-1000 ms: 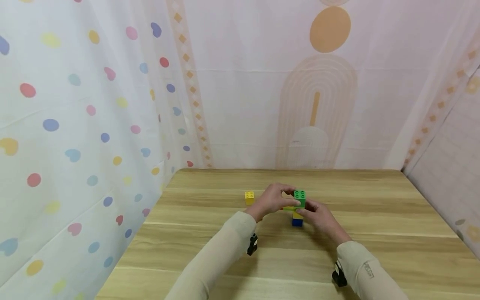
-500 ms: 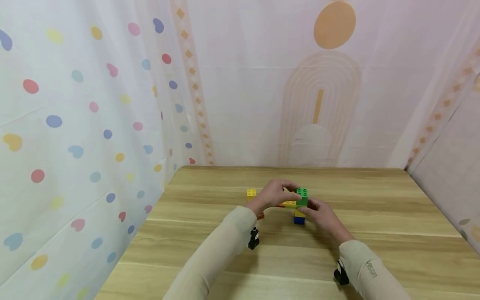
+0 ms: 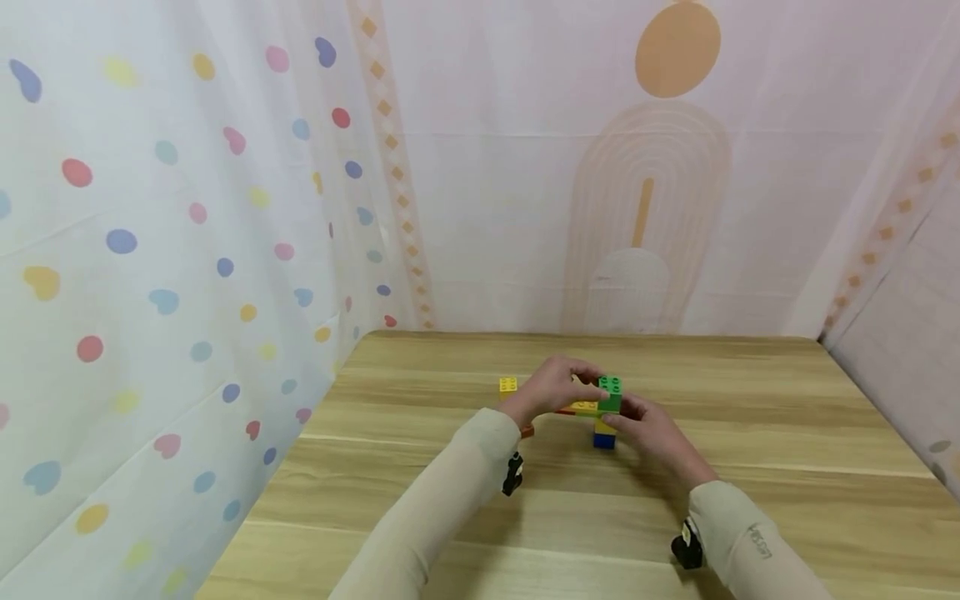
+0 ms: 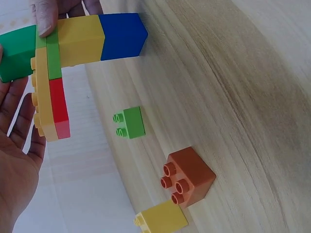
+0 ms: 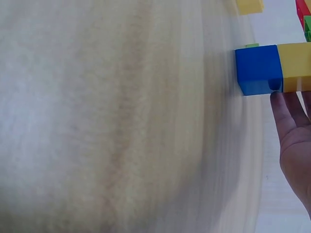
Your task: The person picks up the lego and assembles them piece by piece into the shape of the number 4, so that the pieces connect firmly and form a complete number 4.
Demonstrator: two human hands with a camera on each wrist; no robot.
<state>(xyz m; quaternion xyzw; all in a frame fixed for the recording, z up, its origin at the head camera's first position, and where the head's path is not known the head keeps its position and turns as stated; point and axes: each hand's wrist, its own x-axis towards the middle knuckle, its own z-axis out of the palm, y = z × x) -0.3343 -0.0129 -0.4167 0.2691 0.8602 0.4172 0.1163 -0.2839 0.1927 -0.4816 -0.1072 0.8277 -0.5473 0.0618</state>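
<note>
A stack of toy building bricks stands on the wooden table, its lowest piece a blue brick (image 4: 124, 36). Above that comes a yellow brick (image 4: 81, 41), then thin light green and red plates (image 4: 60, 108) side by side. A long yellow plate (image 4: 45, 97) lies across them and sticks out leftward. Topmost is a green brick (image 3: 610, 398), pinched between the thumb and fingers of my left hand (image 3: 553, 390). My right hand (image 3: 654, 433) grips the stack from the right, thumb near the light green plate and fingers behind. Some right fingertips are hidden in the head view.
Loose on the table (image 3: 585, 533), left of the stack, lie a light green brick (image 4: 133, 122), a brown-orange brick (image 4: 192, 175) and a yellow brick (image 3: 508, 387). Curtains (image 3: 480, 208) hang behind and beside the table.
My left hand shifts slightly, and more of the long yellow plate and the brown-orange brick shows. The right hand keeps its hold on the stack. The head view moves a little.
</note>
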